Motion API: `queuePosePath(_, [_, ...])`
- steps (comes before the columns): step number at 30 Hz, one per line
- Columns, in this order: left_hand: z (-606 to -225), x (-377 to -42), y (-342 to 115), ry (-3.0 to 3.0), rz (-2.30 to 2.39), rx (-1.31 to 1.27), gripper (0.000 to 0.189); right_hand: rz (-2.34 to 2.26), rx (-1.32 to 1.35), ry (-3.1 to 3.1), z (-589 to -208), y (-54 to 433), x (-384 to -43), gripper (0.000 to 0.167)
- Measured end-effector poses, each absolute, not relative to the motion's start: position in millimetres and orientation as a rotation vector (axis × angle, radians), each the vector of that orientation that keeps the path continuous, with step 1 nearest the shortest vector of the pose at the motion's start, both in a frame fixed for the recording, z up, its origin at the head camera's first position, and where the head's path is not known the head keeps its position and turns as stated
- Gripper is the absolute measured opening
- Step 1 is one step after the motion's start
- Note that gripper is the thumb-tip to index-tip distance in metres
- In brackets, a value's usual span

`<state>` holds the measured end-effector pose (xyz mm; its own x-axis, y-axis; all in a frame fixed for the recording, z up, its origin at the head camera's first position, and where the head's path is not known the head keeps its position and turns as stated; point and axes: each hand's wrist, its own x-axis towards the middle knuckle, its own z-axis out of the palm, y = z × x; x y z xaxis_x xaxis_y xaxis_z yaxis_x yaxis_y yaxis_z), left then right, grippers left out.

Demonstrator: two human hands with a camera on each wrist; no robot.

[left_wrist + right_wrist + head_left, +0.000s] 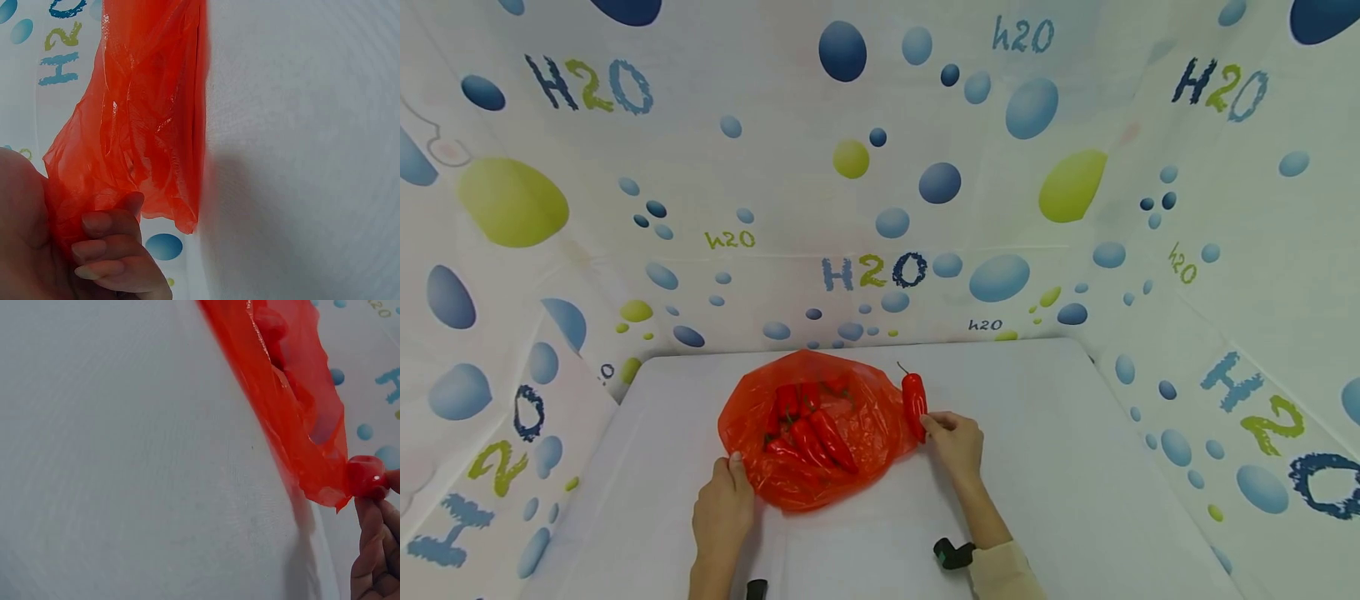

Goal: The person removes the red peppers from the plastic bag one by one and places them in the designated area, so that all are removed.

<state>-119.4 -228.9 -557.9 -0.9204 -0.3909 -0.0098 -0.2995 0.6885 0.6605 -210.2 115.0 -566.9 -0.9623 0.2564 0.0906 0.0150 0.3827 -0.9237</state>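
A red plastic bag (pixel 752 467) lies open on the white table, with several red chili peppers (pixel 812 437) inside it. My left hand (pixel 724 504) grips the bag's near left edge. In the left wrist view, the fingers of that hand (pixel 106 250) curl round the thin plastic. Just beyond the bag's right side, my right hand (pixel 957 446) pinches a single red chili pepper (pixel 913 400) by its lower part. The stem of this pepper points up and away. The right wrist view shows its rounded end (pixel 367 477) between thumb and fingers, close beside the bag's edge (pixel 325 487).
The white tabletop (pixel 1037 467) spreads around the bag. Behind it and at both sides hangs a white cloth (pixel 790 167) printed with blue and green drops and H2O lettering. A black device (pixel 953 553) sits by the right wrist; another dark piece (pixel 757 590) shows near the left.
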Motion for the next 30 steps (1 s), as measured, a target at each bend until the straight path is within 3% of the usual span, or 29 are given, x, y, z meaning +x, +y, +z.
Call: queuePosePath(30, [-558, -118, -228, -2.759, -1.049, 0.567, 0.058, 1.495, -0.481, -2.497, -575, 150, -232, 0.028])
